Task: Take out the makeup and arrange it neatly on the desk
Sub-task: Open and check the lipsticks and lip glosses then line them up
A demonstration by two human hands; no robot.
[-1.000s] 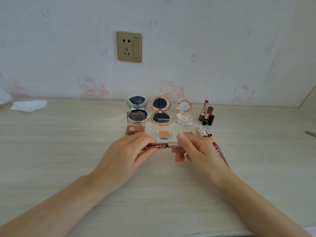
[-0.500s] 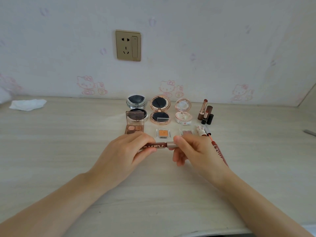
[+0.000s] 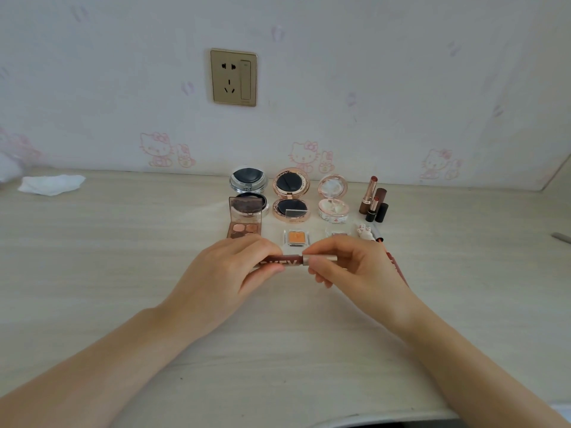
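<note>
Wall (image 3: 401,72): pale, faint pink cartoon cat prints.
Socket (image 3: 234,77): brass-coloured plate.
Desk (image 3: 108,273): light wood grain.
Far left: white crumpled tissue (image 3: 51,184), perhaps.

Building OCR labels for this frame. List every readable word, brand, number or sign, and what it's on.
"KEY": pale capitals on the brown tube, held between the left hand and right hand; more letters are hidden under the left fingers.
Print on the rose-gold compact, front edge: too small to read.
Pale marking on the red-brown pencil: blurred, unreadable.
Wall socket: no text legible.
</note>
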